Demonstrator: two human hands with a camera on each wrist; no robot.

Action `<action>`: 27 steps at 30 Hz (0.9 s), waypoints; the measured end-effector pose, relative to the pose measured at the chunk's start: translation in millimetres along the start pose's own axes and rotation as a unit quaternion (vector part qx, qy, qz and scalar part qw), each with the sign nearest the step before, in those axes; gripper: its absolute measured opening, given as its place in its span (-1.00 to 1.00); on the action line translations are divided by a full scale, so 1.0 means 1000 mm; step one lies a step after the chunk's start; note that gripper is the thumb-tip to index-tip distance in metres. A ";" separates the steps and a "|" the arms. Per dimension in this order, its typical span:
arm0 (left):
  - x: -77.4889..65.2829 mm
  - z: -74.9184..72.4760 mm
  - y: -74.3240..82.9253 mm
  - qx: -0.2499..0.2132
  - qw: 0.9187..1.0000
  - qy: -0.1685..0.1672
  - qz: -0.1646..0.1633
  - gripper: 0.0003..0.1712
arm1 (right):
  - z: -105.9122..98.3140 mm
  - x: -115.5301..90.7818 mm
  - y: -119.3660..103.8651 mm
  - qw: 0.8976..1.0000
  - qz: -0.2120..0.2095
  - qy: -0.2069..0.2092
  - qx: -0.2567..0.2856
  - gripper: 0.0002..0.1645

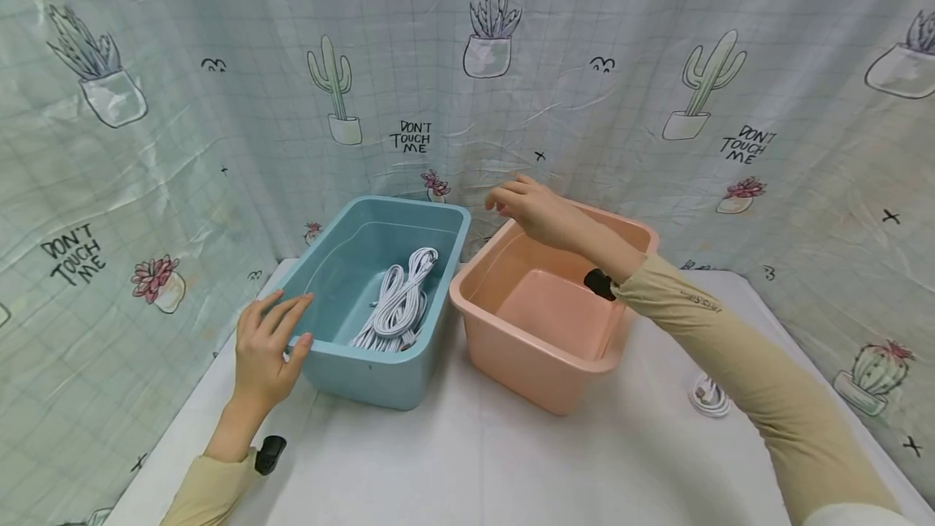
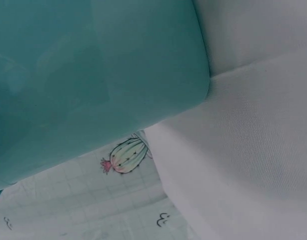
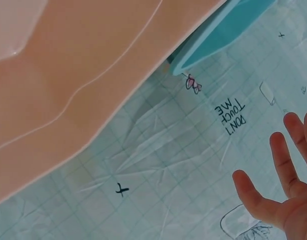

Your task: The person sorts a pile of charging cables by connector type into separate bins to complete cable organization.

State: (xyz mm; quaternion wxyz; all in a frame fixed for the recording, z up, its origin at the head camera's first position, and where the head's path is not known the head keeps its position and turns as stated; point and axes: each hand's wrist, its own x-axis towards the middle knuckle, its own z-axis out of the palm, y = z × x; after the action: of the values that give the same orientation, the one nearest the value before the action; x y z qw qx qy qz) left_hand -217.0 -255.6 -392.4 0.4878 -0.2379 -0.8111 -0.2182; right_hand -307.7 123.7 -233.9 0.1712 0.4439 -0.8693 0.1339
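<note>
A blue plastic bin stands left of the middle of the table, with several bundled white cables heaped at its right side. At its near-left corner is my left hand, fingers spread over the rim; whether they press on it I cannot tell. Beside it stands a peach-coloured bin, with nothing seen on the part of its floor in view. My right hand hovers above that bin's back-left rim, holding nothing. In the right wrist view its fingers are apart and loosely bent.
A coiled white cable lies on the white table to the right, partly behind the right sleeve. A curtain printed with cacti hangs around the back and sides of the table.
</note>
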 end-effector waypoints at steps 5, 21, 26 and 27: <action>0.000 -0.001 0.001 0.001 1.000 -0.001 -0.001 -0.31 | -0.006 -0.012 0.000 1.000 0.019 0.005 0.013 -0.79; 0.002 -0.001 0.002 -0.003 1.000 0.002 0.002 -0.31 | -0.014 -0.070 0.022 0.996 -0.015 0.093 -0.003 -0.81; 0.001 -0.001 0.002 0.000 1.000 -0.001 -0.001 -0.31 | -0.016 -0.092 0.027 0.996 0.009 0.084 -0.015 -0.76; 0.001 -0.001 0.002 0.000 1.000 -0.001 -0.001 -0.31 | -0.015 -0.096 0.028 0.996 0.013 0.086 -0.019 -0.75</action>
State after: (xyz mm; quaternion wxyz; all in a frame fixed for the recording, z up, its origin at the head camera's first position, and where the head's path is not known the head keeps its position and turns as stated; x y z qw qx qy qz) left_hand -215.3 -254.4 -390.7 0.4868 -0.2373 -0.8116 -0.2189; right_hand -274.9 215.2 -262.2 0.2524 0.4162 -0.8593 0.1571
